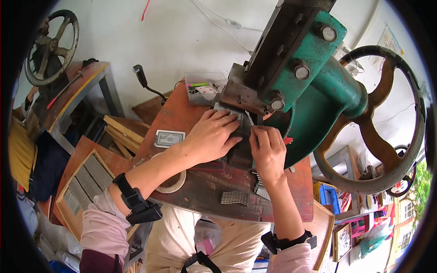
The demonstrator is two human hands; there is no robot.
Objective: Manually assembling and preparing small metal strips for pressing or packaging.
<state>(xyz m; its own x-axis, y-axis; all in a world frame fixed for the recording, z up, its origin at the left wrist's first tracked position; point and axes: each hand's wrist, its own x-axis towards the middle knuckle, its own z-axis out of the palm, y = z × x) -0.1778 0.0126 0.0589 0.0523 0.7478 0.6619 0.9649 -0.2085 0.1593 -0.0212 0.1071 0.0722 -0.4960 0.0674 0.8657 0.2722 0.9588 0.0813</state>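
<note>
My left hand (217,133) lies with its fingers stretched out over a small grey metal plate (223,107) at the foot of a green hand press (318,73). My right hand (269,148) is closed in a pinch on a thin pale strip (249,119), whose tip points at the same spot under the dark ram (241,88). Both hands rest on or just over the dark metal base (240,157) of the press. Whatever lies under my left fingers is hidden. A row of small metal pieces (261,187) sits partly behind my right wrist.
On the reddish table (200,200) are a ribbed metal bundle (235,198), a roll of tape (172,185), a playing card (169,139) and a clear plastic box (205,84). A large handwheel (416,136) stands at right. A wooden tray of grey strips (86,186) lies at left.
</note>
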